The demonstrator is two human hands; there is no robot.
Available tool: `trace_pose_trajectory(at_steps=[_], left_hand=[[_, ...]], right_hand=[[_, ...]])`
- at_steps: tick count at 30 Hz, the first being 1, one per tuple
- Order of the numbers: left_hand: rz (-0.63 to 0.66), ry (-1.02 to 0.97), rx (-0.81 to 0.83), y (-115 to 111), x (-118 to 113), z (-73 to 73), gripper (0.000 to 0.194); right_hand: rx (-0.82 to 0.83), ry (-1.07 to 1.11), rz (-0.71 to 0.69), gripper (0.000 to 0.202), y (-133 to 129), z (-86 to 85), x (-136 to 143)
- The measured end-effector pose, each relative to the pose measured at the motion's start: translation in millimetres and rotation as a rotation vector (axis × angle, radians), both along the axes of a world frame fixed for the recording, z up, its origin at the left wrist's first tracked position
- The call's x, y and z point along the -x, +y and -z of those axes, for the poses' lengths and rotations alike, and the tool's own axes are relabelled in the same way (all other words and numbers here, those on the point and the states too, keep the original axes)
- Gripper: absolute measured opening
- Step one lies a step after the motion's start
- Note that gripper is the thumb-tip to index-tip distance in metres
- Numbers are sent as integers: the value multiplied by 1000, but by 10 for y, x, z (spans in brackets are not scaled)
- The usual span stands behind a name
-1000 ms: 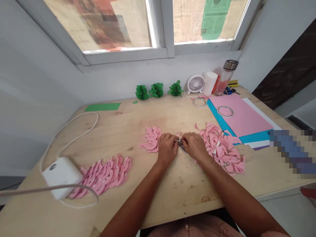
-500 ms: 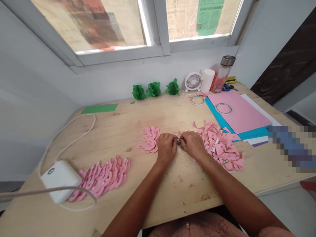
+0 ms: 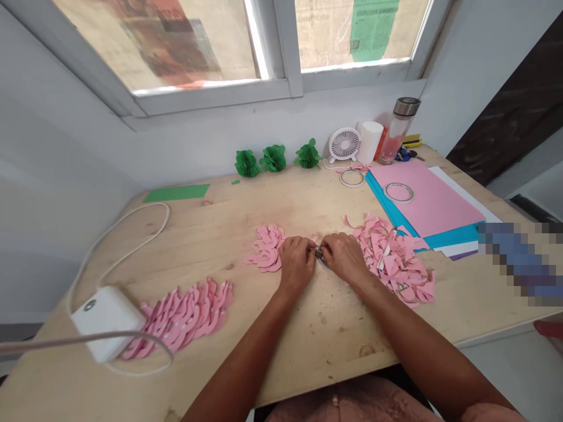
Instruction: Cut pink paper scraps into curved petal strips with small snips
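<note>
Close together at the middle of the table, my left hand (image 3: 297,259) and my right hand (image 3: 342,255) both have their fingers pinched in. A small, dark, shiny piece (image 3: 318,251) shows between the fingertips, with a thin grey curved edge just below it; its kind is too small and covered to make out. Left of my left hand lies a small heap of curved pink paper cut-outs (image 3: 267,251). A larger pile of pink paper scraps (image 3: 391,261) spreads out beside my right hand and wrist.
Overlapping pink paper strips (image 3: 189,316) lie front left by a white box (image 3: 108,322) with a cable. Along the back stand green paper flowers (image 3: 273,158), a small fan (image 3: 344,144) and a glass bottle (image 3: 398,132). Tape rolls (image 3: 352,170) and coloured sheets (image 3: 435,202) are at right.
Hardly anything differs. Both hands stay pinched at the same spot, and the papers around them lie as before; the view has shifted very slightly.
</note>
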State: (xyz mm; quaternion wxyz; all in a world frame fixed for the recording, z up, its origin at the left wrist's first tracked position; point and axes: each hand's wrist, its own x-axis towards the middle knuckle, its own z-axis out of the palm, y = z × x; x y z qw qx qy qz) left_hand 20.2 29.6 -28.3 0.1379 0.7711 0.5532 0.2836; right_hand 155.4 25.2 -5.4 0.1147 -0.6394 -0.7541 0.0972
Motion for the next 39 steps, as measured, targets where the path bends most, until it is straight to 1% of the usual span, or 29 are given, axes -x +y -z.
trace_pose_trajectory(at_steps=[5,10,20,32,39], left_hand=[[-6,-17,5,15,-1,12,5],[-18,-16,-2,16,-8,17,8],[13,-12,8,9,5,22,10],[19,-62,32,21,38,34,10],[20,-138,10,37,80,47,9]], right_hand=[[-1,-2,-3,17,5,9,0],[-23,-5,3,16,-1,14,5],[-21,-7,2,17,-3,14,-2],[-8,-25,5,17,4,12,2],[-15,-8,-6,17,-3,21,2]])
